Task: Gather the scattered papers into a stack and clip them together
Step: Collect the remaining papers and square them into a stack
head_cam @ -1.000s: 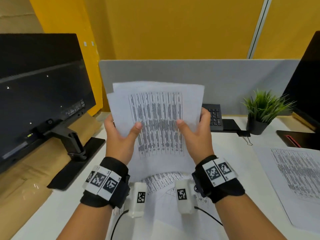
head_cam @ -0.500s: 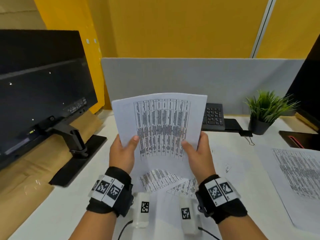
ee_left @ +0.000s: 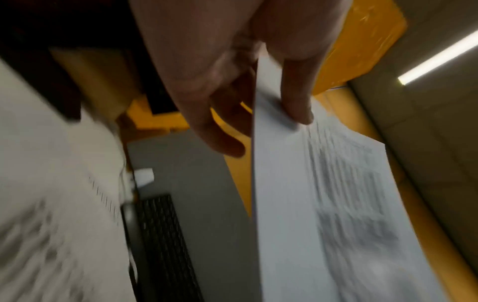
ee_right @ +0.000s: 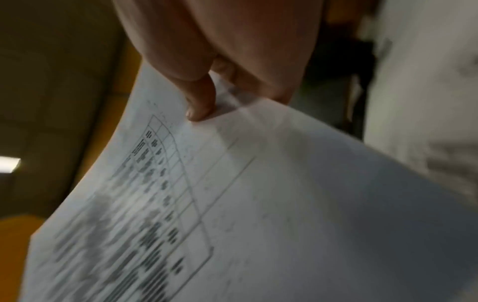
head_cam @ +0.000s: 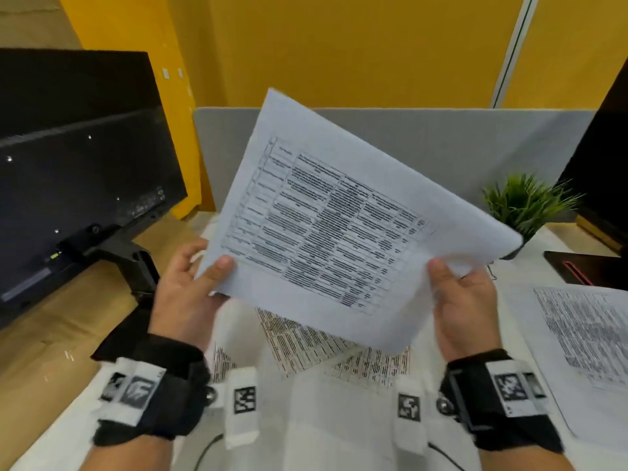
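Your left hand [head_cam: 185, 294] and right hand [head_cam: 465, 300] hold a sheaf of printed papers [head_cam: 339, 226] in the air above the middle of the bench [head_cam: 68, 433], tilted so that its left corner points up toward the grey partition [head_cam: 441, 147]. Your left hand pinches the lower left corner: the thumb lies on the printed face and, in the left wrist view, the fingers [ee_left: 220, 126] are curled behind the sheets. Your right hand grips the right edge, thumb on top; the right wrist view shows a fingertip pressed on the face near the table's border and the rest of the hand behind. The sheet edges at the right hand are blurred, so you cannot count them.

Loose papers remain on the bench. Several printed sheets [head_cam: 323, 351] lie overlapped and askew directly under the held sheaf, near the front edge between your wrists. Another printed sheet [head_cam: 584, 334] lies flat toward the right edge, well apart from the others.

A binder clip [head_cam: 491, 270] shows as a thin wire loop on the bench just beyond your right hand, near the potted plant [head_cam: 526, 202]; its body is hidden behind the sheaf. A dark monitor [head_cam: 78, 171] stands on its base at the left rear, over brown card [head_cam: 40, 334] along the left edge. A second dark screen [head_cam: 608, 171] occupies the right rear corner.
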